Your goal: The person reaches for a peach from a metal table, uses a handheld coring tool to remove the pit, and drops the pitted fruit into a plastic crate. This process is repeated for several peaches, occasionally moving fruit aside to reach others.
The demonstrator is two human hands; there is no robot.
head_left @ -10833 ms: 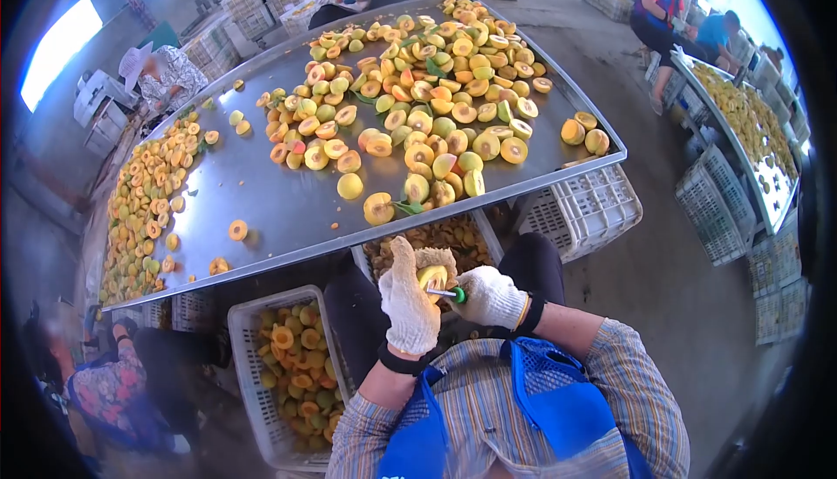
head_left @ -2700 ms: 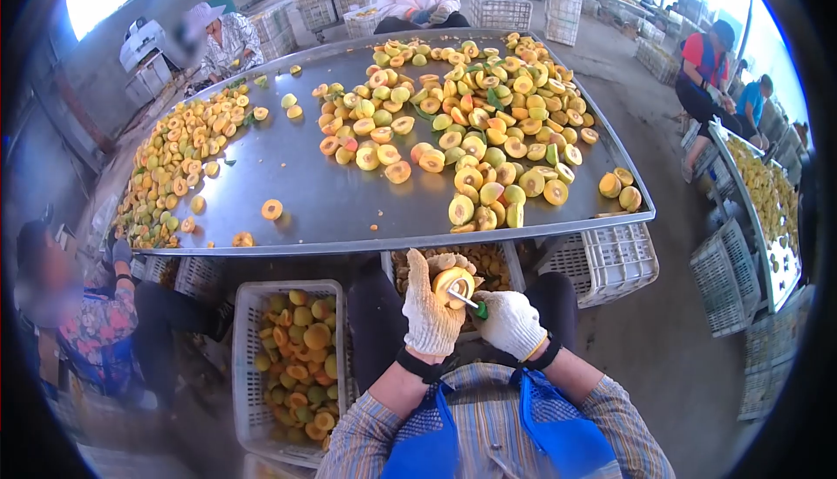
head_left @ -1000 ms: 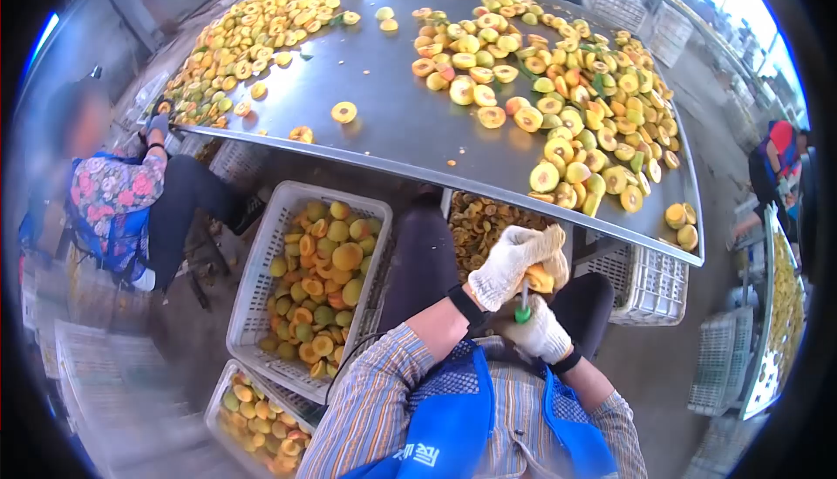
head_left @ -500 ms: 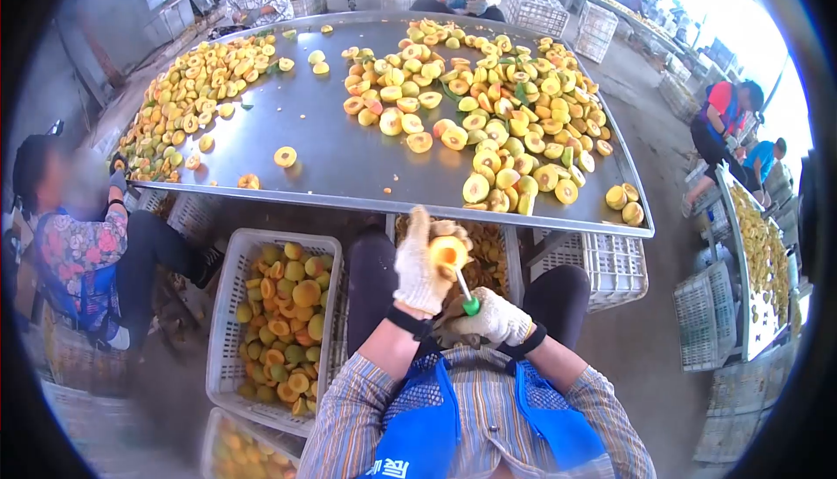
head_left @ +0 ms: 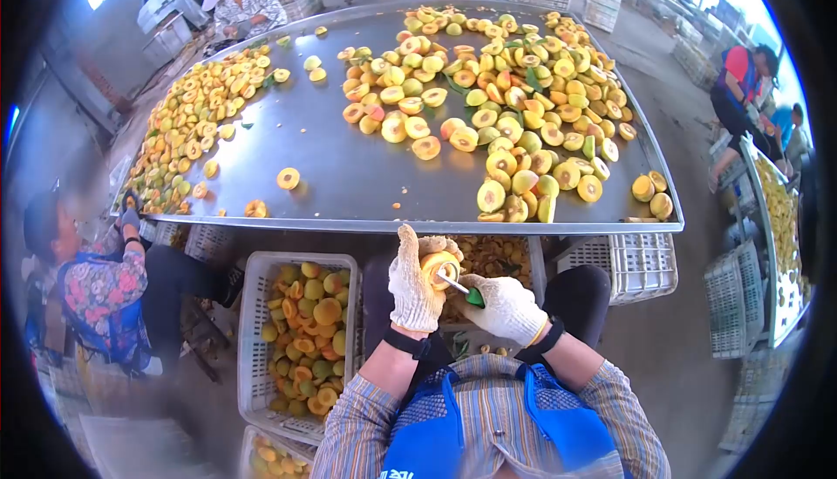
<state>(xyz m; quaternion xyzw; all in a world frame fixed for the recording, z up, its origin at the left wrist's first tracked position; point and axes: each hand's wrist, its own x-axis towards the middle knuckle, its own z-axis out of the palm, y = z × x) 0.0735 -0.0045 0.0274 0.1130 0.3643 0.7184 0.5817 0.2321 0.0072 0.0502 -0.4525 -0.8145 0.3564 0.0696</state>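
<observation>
My left hand, in a knitted glove, is wrapped round a halved yellow fruit with its cut side toward my right hand. My gloved right hand grips a tool with a green handle, and the thin metal shaft reaches into the cut face of the fruit. Both hands are just off the near edge of a metal table. On its right side lies a heap of halved fruit, and a second heap lies on the left.
A white crate of fruit halves stands left of my legs. White crates sit under the table's right side. One person sits at the left, two people sit beyond the table, and others stand at the right beside another table.
The tool's shaft now reaches further into the fruit, and my right hand is nearer to my left. The fruit is tilted differently. The whole view has shifted slightly.
</observation>
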